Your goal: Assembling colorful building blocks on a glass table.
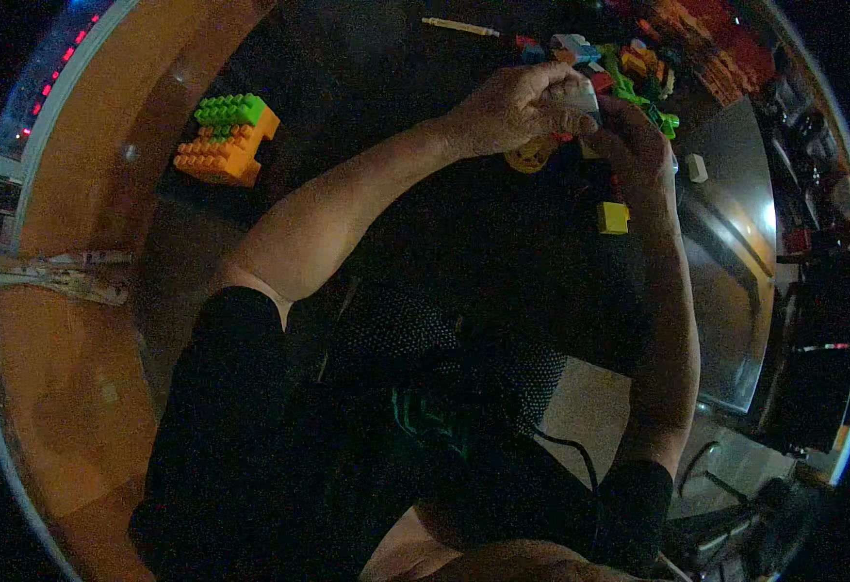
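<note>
At the far side of the dark table, my left hand (pixel 514 109) is closed with its fingertips on a white toy block (pixel 580 95). My right hand (pixel 638 144) meets it from the right, fingers bent and in shadow beside the block; what they grip is hidden. Beneath the hands shows part of a round yellow piece (pixel 528 157). A yellow block (pixel 613 218) lies on the near side of my right hand. Beyond both hands is a pile of mixed toy pieces, with bright green parts (pixel 631 85) and a pale blue block (pixel 574 48).
At the left stands a stack of orange and green studded blocks (pixel 226 145). A thin pale stick (pixel 459 26) lies at the far edge. On the right, a small white block (pixel 697 168) sits near a shiny grey panel (pixel 735 252). Wooden flooring (pixel 66 388) shows at left.
</note>
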A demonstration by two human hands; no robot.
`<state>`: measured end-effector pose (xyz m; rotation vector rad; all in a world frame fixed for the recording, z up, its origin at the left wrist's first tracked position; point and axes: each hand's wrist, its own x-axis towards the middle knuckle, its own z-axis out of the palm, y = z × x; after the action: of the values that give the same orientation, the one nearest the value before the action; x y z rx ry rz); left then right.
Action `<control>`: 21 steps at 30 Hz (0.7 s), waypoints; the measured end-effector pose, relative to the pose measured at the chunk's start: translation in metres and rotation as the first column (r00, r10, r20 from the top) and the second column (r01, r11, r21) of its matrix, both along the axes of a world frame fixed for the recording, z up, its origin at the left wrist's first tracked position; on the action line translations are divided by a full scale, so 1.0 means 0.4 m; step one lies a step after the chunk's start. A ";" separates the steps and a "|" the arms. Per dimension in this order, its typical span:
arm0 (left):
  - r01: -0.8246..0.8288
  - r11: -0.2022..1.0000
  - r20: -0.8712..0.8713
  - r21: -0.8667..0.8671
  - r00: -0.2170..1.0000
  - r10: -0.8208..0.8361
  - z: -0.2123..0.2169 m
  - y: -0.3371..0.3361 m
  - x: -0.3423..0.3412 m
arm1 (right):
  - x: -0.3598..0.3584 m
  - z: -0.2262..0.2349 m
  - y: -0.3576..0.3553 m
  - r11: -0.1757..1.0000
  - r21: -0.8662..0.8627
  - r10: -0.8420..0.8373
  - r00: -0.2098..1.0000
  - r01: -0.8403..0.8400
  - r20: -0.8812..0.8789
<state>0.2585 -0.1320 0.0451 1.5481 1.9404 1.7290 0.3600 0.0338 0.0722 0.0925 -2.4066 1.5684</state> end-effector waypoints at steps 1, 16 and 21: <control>-0.002 1.000 0.002 0.000 1.000 0.002 -0.001 -0.004 -0.006 | 0.001 0.000 -0.006 0.996 0.084 0.000 1.000 -0.002 0.022; -0.031 0.975 0.606 0.221 0.788 -0.112 0.036 -0.040 -0.048 | 0.021 0.047 -0.011 0.997 -0.062 -0.032 0.998 0.036 0.060; -0.055 0.995 0.439 0.087 0.898 0.011 0.022 -0.015 -0.010 | 0.005 0.009 0.007 0.996 -0.016 -0.090 0.994 0.089 -0.062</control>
<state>0.2544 -0.1379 0.0538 1.0272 1.6826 1.9990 0.3620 0.0366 0.0757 0.0298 -2.3198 1.5183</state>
